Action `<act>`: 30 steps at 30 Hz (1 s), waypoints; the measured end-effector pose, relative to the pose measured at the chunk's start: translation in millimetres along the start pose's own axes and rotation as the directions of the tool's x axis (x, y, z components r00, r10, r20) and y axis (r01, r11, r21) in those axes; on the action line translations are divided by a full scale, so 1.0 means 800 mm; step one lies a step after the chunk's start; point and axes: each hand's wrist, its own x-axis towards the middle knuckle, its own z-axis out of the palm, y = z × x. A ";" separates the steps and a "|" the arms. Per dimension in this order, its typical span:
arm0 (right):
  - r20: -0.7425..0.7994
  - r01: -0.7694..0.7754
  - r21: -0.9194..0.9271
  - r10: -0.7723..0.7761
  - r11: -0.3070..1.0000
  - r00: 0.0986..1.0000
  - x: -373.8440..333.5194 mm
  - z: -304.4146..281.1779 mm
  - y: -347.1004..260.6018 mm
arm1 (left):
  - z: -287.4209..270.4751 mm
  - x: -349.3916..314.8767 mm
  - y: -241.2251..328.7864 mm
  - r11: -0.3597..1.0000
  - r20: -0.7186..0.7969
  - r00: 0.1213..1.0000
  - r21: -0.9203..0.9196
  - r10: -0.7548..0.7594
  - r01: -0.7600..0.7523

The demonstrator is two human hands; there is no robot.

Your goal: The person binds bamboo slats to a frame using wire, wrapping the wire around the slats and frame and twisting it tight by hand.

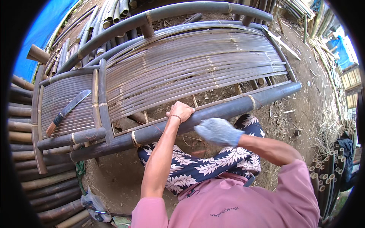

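In front of me lies a bamboo bench frame with a thick dark bamboo pole (224, 109) along its near edge. My left hand (181, 111), bare and with a cord at the wrist, is closed over the inner edge of this pole, beside a gap in the slats. Its fingertips are hidden. My right hand (218, 131) wears a grey-blue glove and is just on the near side of the pole. Motion smears its fingers, so I cannot tell whether it holds anything. Long split-bamboo slats (167, 72) fill most of the frame.
A machete (72, 108) with a wooden, dark-wrapped handle rests on the slatted left panel. Round bamboo poles (53, 195) line the left side. More cut poles lie behind the frame. A plastic bag (95, 205) sits low left. Upright bamboo (327, 171) stands at right.
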 end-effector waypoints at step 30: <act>0.392 -0.491 0.674 0.297 0.551 0.871 -0.002 0.013 -0.041 | 0.108 -0.251 -0.042 0.568 -0.333 0.941 -0.786 -0.059 -0.243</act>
